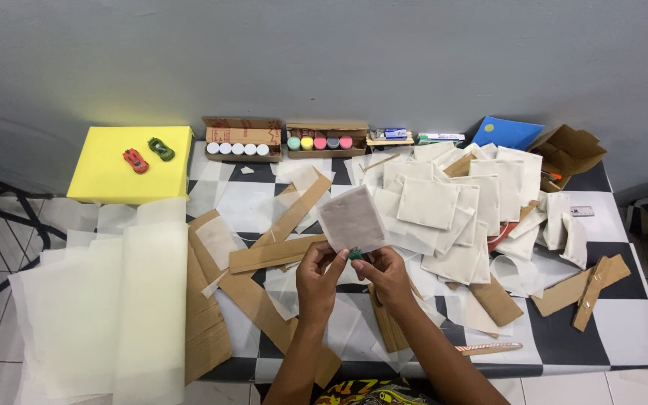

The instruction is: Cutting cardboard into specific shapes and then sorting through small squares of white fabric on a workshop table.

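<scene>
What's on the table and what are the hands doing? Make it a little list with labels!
left hand: holds pale square sheet by its lower edge
right hand: pinches small green thing under the sheet
table: black-and-white checks
right side: pile of white squares
left side: yellow box with red toy car and green toy car

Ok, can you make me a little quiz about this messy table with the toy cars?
1. True or false: both hands, left hand and right hand, hold up one pale square sheet.
2. What colours are the two toy cars on the yellow box?
3. Where is the big pile of white squares? A) right of the hands B) on the yellow box C) on the floor

Key
1. True; a small green thing sits between the fingers too.
2. Red and green.
3. A
</scene>
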